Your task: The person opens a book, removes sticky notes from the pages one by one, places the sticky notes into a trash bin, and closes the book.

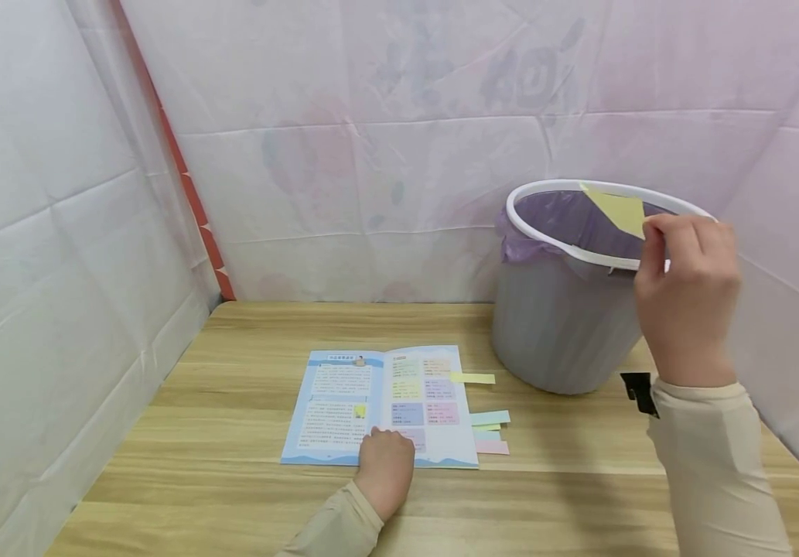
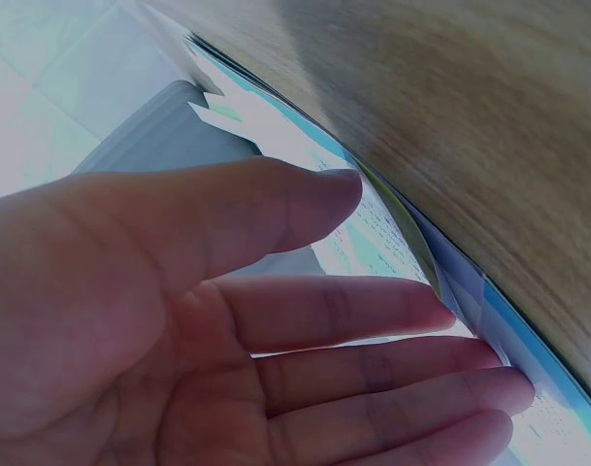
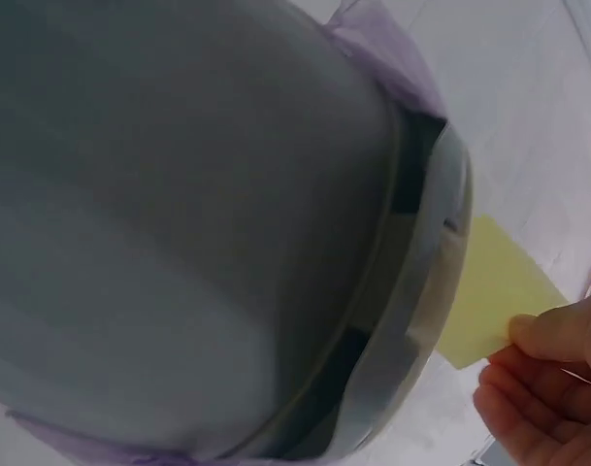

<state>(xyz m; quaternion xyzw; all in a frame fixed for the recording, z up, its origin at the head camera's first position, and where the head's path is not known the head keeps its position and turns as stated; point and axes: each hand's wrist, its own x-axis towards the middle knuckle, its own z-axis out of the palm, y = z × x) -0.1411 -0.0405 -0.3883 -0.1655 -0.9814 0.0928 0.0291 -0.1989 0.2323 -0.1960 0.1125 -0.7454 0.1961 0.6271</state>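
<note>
My right hand (image 1: pixel 690 290) pinches a yellow sticky note (image 1: pixel 618 210) between thumb and fingertips, over the white rim of a grey trash bin (image 1: pixel 559 325). In the right wrist view the note (image 3: pixel 494 291) shows past the bin's rim. My left hand (image 1: pixel 387 468) rests on the lower middle of an open booklet (image 1: pixel 332 410). Its fingers (image 2: pixel 373 374) look fairly straight in the left wrist view, fingertips touching the pages, thumb apart. Several coloured tabs, such as a yellow one (image 1: pixel 477 378) and a pink one (image 1: pixel 493 447), stick out of the booklet's right edge.
A purple bag (image 1: pixel 520 246) lines the bin, which stands at the back right of the wooden table (image 1: pixel 232 503). Pale sheeting (image 1: pixel 371 155) hangs behind and at both sides, with a red strip (image 1: pixel 183 166) at the back left corner.
</note>
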